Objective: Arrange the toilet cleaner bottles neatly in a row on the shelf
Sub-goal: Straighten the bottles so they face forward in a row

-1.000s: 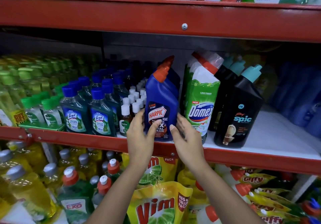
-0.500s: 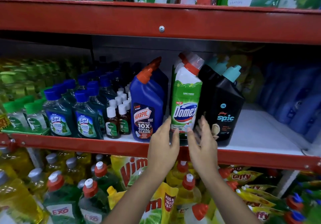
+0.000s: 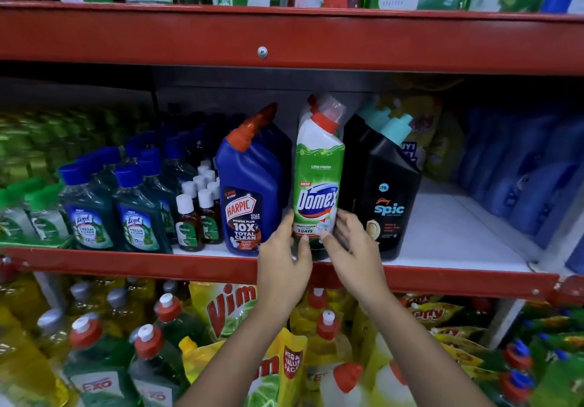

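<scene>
Three toilet cleaner bottles stand side by side on the middle shelf [image 3: 458, 242]. The blue Harpic bottle [image 3: 249, 192] with an orange-red cap is on the left. In the middle stands the green and white Domex bottle [image 3: 317, 179] with a red cap. The black Spic bottle [image 3: 390, 192] with a teal cap is on the right. My left hand [image 3: 282, 267] presses the lower left side of the Domex bottle, and my right hand [image 3: 354, 248] presses its lower right side. More bottles of the same kinds stand behind each one.
Blue-capped Lizol bottles [image 3: 139, 217] and small Dettol bottles [image 3: 189, 220] fill the shelf to the left. Blue bottles [image 3: 521, 173] stand at the far right, beyond a bare white stretch of shelf. A red shelf beam [image 3: 284, 37] runs overhead. Vim pouches [image 3: 227, 308] and dish-soap bottles sit below.
Both hands left the Harpic bottle and moved right to the Domex bottle, closing on its lower sides. The view has shifted right too.
</scene>
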